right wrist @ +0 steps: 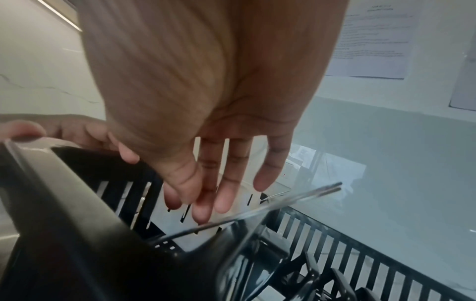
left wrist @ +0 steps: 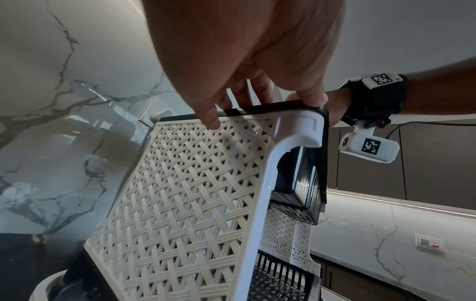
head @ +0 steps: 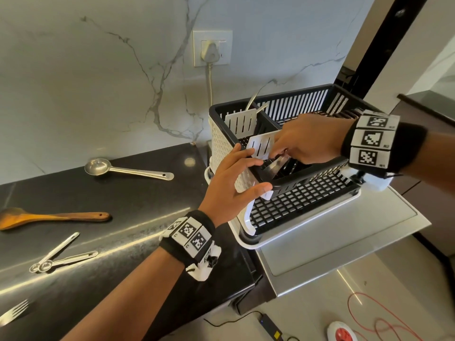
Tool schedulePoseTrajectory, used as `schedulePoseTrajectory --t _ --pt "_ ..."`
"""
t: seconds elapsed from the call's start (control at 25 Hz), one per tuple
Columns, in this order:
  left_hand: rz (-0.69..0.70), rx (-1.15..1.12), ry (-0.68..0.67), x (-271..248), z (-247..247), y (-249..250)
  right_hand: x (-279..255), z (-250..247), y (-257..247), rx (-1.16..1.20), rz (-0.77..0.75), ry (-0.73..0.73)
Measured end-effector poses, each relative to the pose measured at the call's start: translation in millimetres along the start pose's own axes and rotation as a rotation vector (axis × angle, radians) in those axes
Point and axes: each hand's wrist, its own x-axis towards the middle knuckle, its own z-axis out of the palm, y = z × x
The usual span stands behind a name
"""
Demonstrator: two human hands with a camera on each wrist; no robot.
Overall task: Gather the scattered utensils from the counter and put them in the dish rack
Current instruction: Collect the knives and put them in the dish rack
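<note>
Fingers of my left hand [head: 231, 185] rest spread on the dish rack [head: 307, 200] corner from the head view, thumb against its white woven side, while my right hand [head: 310, 141] reaches into the cutlery compartment beside a white slotted divider [head: 261, 145]. On the counter [head: 138, 217] lie a steel scoop [head: 123, 168], wooden spoon [head: 49, 217], measuring spoons [head: 59, 257] and fork [head: 14, 313].

Left wrist: fingertips [left wrist: 311, 97] press the black rim.

Right wrist: fingers [right wrist: 224, 195] hang straight, holding nothing, above a blurred steel utensil [right wrist: 257, 211].
</note>
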Motion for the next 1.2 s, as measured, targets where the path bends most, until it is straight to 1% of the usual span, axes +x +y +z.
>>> schedulePoseTrajectory --t 0.12,0.24,0.36,0.48,0.56,0.68,0.8,0.88,0.96,1.0,1.08,1.12,1.2 --pt "0.006 0.002 -0.002 0.3 1.3 -1.1 0.3 -3.3 1.5 0.057 0.057 -0.025" --pt "0.004 0.013 0.003 0.5 1.9 -1.4 -2.2 -8.6 4.7 0.143 0.115 -0.003" --pt "-0.002 0.024 0.001 0.5 1.6 0.3 -0.1 -22.0 7.9 0.214 0.138 0.022" --pt "-0.009 0.053 -0.028 -1.7 -3.4 4.5 15.5 -46.8 6.8 0.318 0.113 0.142" --pt "-0.015 0.108 -0.05 -11.2 -11.5 3.9 39.1 -66.9 0.1 0.381 0.07 0.219" --pt "-0.116 0.191 -0.066 -48.1 -36.3 -13.7 85.9 -95.1 -26.6 0.416 -0.029 0.292" --pt "-0.268 0.317 -0.045 -108.9 -87.9 -52.4 133.6 -112.5 -80.7 0.43 -0.15 0.309" --pt "-0.392 0.419 -0.029 -154.7 -132.6 -79.0 163.6 -109.0 -125.3 0.432 -0.217 0.29" --pt "-0.498 0.533 -0.018 -202.9 -177.8 -103.0 193.8 -92.1 -170.8 0.487 -0.264 0.248" --pt "-0.535 0.586 -0.01 -221.5 -195.3 -111.8 205.4 -78.9 -188.1 0.519 -0.265 0.212" --pt "-0.649 0.668 -0.006 -268.8 -236.9 -130.5 239.6 -53.9 -238.1 0.552 -0.283 0.124" --pt "-0.682 0.704 -0.02 -280.7 -247.7 -137.0 247.6 -38.9 -253.2 0.56 -0.278 0.081" --pt "-0.784 0.747 -0.048 -313.4 -278.0 -152.1 275.2 -15.9 -301.5 0.561 -0.285 0.01"
